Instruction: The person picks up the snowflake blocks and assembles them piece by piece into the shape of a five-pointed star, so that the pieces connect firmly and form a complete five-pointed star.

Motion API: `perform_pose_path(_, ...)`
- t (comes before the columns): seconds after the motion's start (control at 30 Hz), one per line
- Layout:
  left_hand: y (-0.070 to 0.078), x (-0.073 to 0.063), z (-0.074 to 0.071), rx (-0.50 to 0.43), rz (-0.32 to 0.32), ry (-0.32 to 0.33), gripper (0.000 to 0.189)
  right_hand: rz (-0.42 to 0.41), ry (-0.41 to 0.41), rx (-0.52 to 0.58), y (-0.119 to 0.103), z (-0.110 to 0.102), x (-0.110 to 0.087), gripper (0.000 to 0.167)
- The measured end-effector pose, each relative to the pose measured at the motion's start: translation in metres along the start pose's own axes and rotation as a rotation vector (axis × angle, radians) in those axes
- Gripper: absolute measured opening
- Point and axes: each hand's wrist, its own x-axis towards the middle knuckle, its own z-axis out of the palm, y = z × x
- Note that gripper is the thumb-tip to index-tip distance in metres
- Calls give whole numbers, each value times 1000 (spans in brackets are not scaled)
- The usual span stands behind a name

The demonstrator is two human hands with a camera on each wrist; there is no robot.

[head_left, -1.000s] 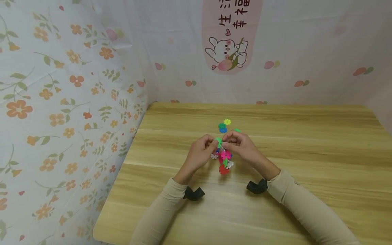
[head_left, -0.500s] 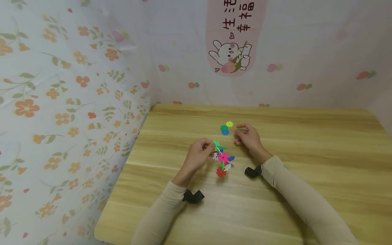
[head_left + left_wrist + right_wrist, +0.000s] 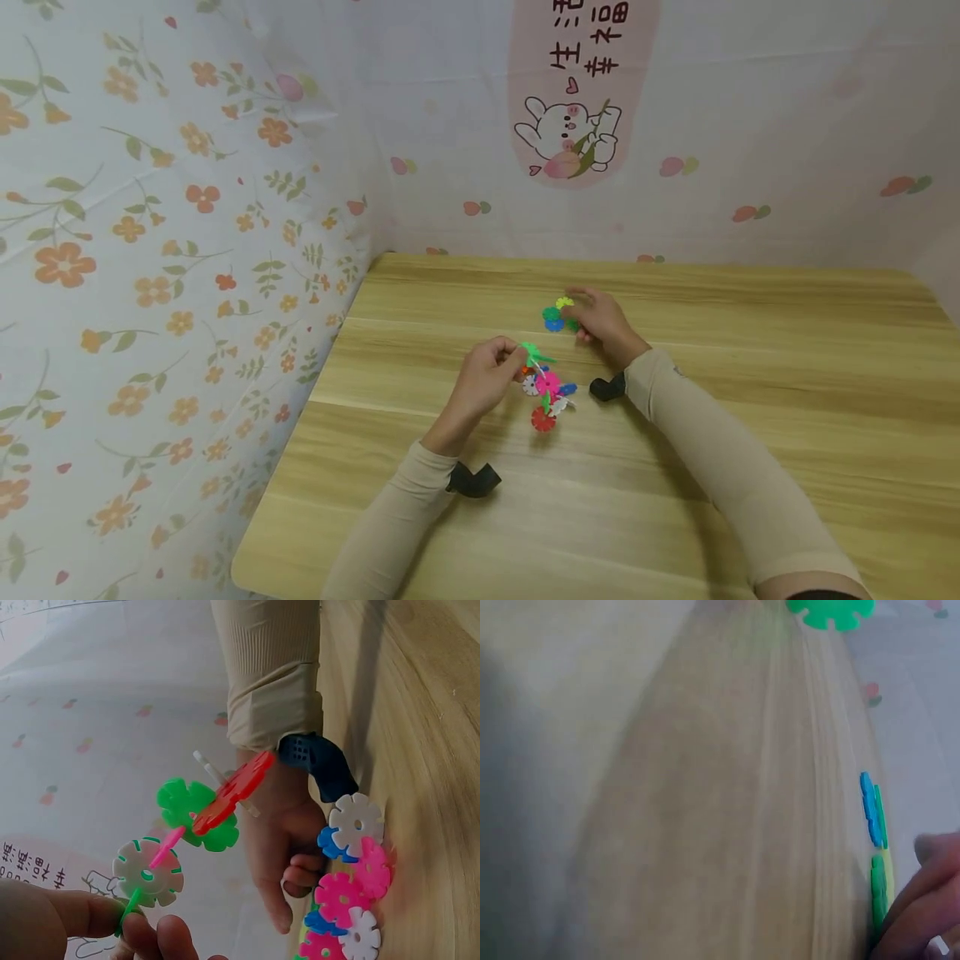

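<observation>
In the head view my left hand (image 3: 487, 372) pinches a green notched plastic disc (image 3: 529, 353) at the far end of a string of interlocked discs. Pink disc (image 3: 548, 384) and red disc (image 3: 543, 419) belong to this string, which hangs toward me. The left wrist view shows the pinched disc edge-on, slotted into a white disc (image 3: 147, 874). My right hand (image 3: 603, 321) is over a few loose discs, blurred, with nothing visibly held. Beside its fingers lie a yellow disc (image 3: 564, 302), a teal disc (image 3: 552, 314) and a blue disc (image 3: 554, 326); a green disc is partly hidden under the hand.
All this is on a wood-grain table (image 3: 750, 375). A patterned cloth (image 3: 420, 108) hangs behind it and along the left side. Black curved mounts, one being the left mount (image 3: 474, 481), are worn at both wrists.
My right hand has left the string of discs, then moved up and left to the loose discs. My left hand keeps its pinch and has barely moved.
</observation>
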Motion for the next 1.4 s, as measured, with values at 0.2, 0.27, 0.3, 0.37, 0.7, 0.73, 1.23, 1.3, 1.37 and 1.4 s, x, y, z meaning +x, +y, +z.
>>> perform_pose_path(0.2, 2, -3, 0, 30, -26, -7, 18, 63, -1, -58, 8, -11, -7, 43)
perform_pose_path(0.27, 1, -2, 0, 30, -29, -4, 18, 84, -18, -73, 9, -14, -9, 41)
perform_pose_path(0.3, 0, -2, 0, 31, -27, -3, 18, 84, -31, -81, 9, -15, -10, 41)
perform_pose_path(0.37, 0, 0, 0, 24, -17, 0, 19, 70, -50, -84, 9, -15, -11, 41)
perform_pose_path(0.7, 5, 1, 3, -16, -14, 1, 19, 69, -35, -202, 8, -11, -11, 41)
perform_pose_path(0.73, 6, 0, 3, -22, -17, 3, 19, 64, -31, -219, 9, -11, -13, 40)
perform_pose_path(1.23, 5, 0, 7, -42, -8, 2, 21, -18, -209, 2, -3, -17, -85, 29)
perform_pose_path(1.3, 5, 1, 8, -48, -12, -3, 22, -31, -232, 69, -10, -19, -97, 29)
perform_pose_path(1.37, 6, 2, 10, -42, -12, -6, 22, -43, -257, 129, -15, -19, -107, 29)
perform_pose_path(1.4, 6, 2, 11, -36, -13, -6, 22, -49, -269, 154, -17, -19, -111, 28)
